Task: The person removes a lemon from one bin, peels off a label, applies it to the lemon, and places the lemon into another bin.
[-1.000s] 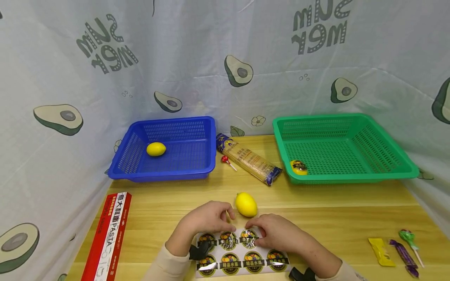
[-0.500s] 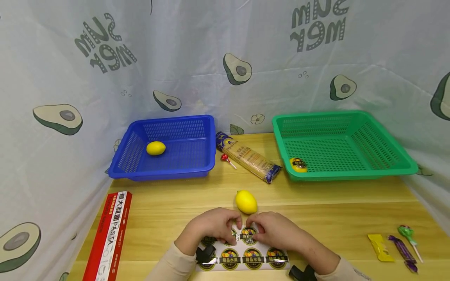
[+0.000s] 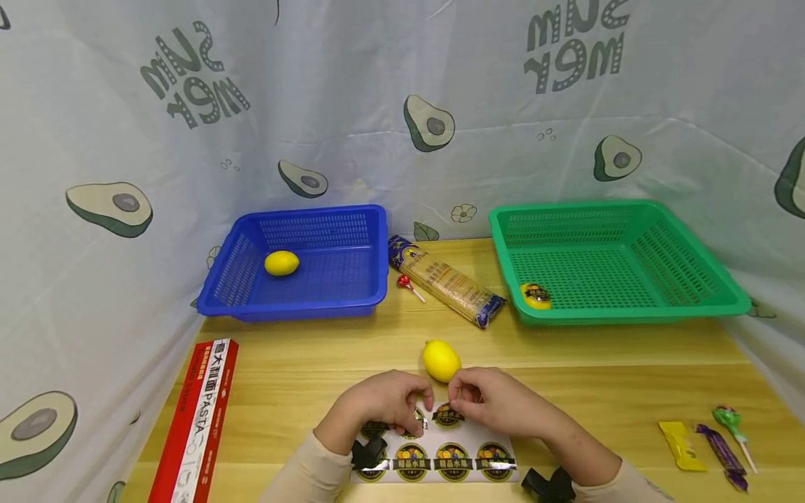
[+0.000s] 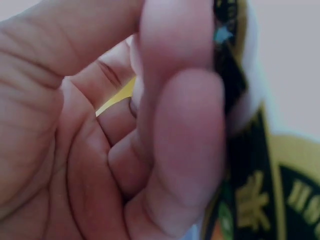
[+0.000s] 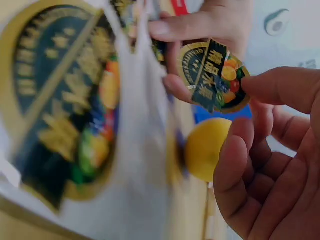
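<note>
A white sheet of round fruit stickers [image 3: 432, 441] lies on the table in front of me. My left hand [image 3: 386, 404] grips it near its far edge with curled fingers; in the left wrist view the fingertips [image 4: 187, 135] are against the printed surface. My right hand [image 3: 506, 406] pinches the edge of one round black-and-gold sticker [image 5: 215, 75] between thumb and forefinger. That sticker stands raised from the sheet, its printed face visible in the right wrist view. Just beyond both hands sits a yellow lemon [image 3: 441, 360], near the right fingertips.
A blue basket [image 3: 295, 309] at back left holds one lemon [image 3: 281, 263]. The green basket [image 3: 629, 316] at back right holds a stickered lemon [image 3: 536, 296]. Between them lie a spaghetti packet [image 3: 446, 281] and red lollipop [image 3: 404, 281]. Pasta box [image 3: 195, 419] left; sweets [image 3: 682, 445] right.
My right hand has taken hold of a sticker and lifted its edge away from the sheet. The left hand moved slightly right onto the sheet, then stayed there.
</note>
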Demonstrator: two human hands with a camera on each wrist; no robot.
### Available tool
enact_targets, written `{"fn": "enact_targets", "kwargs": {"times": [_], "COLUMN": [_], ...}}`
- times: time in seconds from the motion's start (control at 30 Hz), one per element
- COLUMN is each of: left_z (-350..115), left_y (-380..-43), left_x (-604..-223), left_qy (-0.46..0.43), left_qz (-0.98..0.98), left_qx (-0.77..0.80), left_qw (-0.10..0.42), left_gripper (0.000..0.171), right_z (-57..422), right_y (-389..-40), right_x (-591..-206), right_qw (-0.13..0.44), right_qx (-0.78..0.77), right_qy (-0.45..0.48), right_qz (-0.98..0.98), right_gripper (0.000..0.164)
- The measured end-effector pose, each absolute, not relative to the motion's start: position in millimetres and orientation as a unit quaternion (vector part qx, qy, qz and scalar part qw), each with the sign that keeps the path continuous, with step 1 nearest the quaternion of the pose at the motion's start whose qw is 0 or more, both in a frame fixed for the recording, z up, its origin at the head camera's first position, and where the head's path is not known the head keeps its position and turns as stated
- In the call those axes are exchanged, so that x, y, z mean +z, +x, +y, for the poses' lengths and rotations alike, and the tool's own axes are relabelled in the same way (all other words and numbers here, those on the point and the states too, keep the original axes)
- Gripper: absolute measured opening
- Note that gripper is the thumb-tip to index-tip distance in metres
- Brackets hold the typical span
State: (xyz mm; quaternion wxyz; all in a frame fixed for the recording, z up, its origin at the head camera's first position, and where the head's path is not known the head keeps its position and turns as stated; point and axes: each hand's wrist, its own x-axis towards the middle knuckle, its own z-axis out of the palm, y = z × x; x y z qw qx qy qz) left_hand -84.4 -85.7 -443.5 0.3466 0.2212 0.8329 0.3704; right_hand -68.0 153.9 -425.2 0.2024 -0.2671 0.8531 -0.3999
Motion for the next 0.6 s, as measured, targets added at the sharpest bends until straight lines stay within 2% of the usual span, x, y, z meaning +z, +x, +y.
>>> {"fn": "enact_targets", "kwargs": {"times": [0.2, 0.43, 0.6], "left_z": [-87.7, -84.3, -83.7], "left_y": [-85.0, -84.9, -87.4], "left_x": [-437.7, -429.8, -426.2], "left_qy": [0.212, 0.221, 0.191], "left_qz": [0.808, 0.791, 0.773], "left_qx": [0.424, 0.499, 0.554], "left_qw": [0.35, 0.277, 0.244], "left_gripper": [0.026, 0.008, 0.011], "right_z": [156.1, 157.3, 160.9], "right_y": [-71.0, -73.0, -74.9], "right_x": [-420.1, -422.1, -423.5], "right_qw": [0.192, 0.159, 0.123], "right_qx": [-0.4, -0.45, -0.483], "right_qy": [-0.248, -0.237, -0.201], "right_qz": [0.861, 0.846, 0.844], "right_gripper": [0.008, 0.008, 0.013]}}
